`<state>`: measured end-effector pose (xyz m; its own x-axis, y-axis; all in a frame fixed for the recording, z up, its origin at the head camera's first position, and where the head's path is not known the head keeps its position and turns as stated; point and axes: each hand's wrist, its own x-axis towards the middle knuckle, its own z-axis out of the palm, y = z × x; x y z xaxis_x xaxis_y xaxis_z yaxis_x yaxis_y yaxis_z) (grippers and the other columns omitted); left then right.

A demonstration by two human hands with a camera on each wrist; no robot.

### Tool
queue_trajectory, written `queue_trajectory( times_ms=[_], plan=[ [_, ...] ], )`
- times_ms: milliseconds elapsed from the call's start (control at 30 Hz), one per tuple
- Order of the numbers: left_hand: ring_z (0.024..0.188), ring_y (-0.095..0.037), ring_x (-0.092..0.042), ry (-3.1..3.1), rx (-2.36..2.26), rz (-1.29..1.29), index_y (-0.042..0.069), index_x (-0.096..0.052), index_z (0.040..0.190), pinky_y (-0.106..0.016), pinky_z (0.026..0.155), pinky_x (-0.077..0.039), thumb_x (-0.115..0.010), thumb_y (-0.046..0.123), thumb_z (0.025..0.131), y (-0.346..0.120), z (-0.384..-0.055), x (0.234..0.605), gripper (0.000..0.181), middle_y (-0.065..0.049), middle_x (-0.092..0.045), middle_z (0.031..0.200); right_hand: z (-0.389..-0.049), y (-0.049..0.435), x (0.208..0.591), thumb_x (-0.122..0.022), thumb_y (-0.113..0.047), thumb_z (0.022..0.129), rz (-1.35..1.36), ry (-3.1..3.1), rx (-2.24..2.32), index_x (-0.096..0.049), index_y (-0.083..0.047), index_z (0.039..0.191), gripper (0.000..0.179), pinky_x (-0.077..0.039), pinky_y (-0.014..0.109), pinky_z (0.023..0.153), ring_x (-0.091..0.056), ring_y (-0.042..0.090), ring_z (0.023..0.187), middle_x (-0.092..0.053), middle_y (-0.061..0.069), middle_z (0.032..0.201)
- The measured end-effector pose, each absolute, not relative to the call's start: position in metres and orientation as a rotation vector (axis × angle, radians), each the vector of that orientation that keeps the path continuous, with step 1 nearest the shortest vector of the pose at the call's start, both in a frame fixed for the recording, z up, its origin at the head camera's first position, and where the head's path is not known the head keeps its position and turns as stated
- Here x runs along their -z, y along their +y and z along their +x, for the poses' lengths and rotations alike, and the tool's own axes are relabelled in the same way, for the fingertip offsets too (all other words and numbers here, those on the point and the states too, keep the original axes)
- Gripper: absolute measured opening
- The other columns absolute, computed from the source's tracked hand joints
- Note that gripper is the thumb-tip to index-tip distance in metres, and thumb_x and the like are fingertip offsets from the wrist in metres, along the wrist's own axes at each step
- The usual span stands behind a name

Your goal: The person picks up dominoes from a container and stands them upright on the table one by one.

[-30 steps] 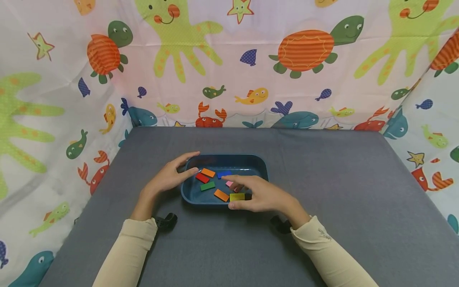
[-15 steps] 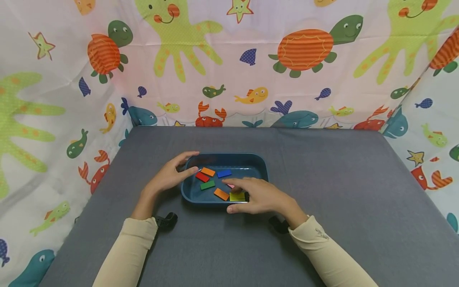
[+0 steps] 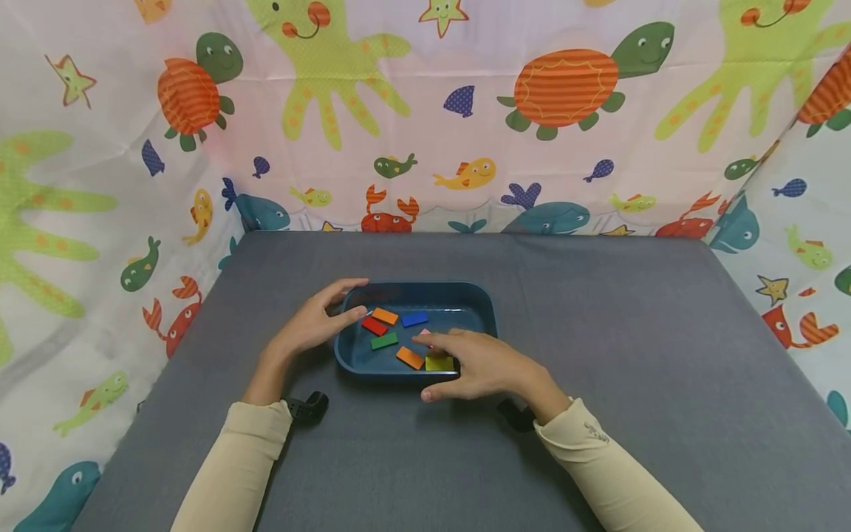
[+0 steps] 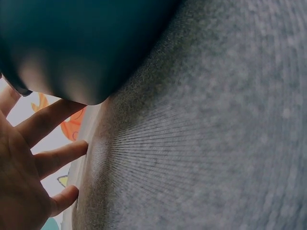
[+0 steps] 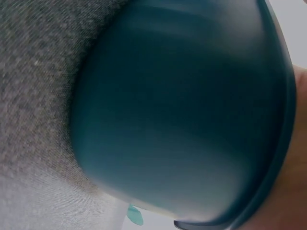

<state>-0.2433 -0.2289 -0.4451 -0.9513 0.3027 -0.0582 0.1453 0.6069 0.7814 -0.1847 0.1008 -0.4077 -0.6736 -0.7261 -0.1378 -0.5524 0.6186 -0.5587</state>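
A dark blue tray [image 3: 465, 293] lies on the table with several small flat blocks inside. The left hand [image 3: 312, 324] rests at the tray's left end, thumb over the rim and index finger along the back corner; its other fingers are spread in the left wrist view. The right hand [image 3: 488, 363] reaches over the front right rim, fingers in the tray and thumb outside. Beside its fingers are a partly covered pink block [image 3: 425, 334] and a yellow block [image 3: 439, 363]. Its lower fingers are hidden; no block is seen held.
Further left in the tray lie a red block [image 3: 374, 326], a green block [image 3: 383, 341], a blue block [image 3: 415, 318], an orange block [image 3: 385, 316] and another orange block [image 3: 410, 358]. A grey cloth [image 3: 598, 332] covers the table; a patterned curtain [image 3: 425, 96] stands behind.
The right hand has shifted slightly toward the front, and the blue block has come fully into sight. A dark piece beside the yellow block is now covered. The left hand stays put.
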Motion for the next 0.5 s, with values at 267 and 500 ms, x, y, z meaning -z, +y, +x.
queue_trajectory(
  times_ms=[267,500],
  plan=[
    [0.148,-0.045,-0.037,2.647,-1.259,0.374,0.042,-0.045,0.149,-0.071,0.114,-0.033,-0.066,0.050,0.096,-0.2285,-0.2441,0.4452,0.057,-0.004,-0.036,0.164,-0.1837,0.1008,0.4062,-0.075,-0.061,0.084,-1.034,2.415,0.734,-0.044,-0.023,0.155,0.087,-0.051,0.045,0.105,-0.062,0.018,0.123,-0.069,0.001,0.133],
    [0.149,-0.044,-0.035,2.645,-1.265,0.373,0.041,-0.045,0.149,-0.070,0.115,-0.032,-0.066,0.053,0.095,-0.2282,-0.2433,0.4445,0.059,-0.003,-0.036,0.164,-0.1843,0.1002,0.4075,-0.075,-0.060,0.085,-1.060,2.368,0.752,-0.047,-0.017,0.152,0.084,-0.052,0.045,0.106,-0.065,0.017,0.122,-0.067,0.003,0.136]
  ],
)
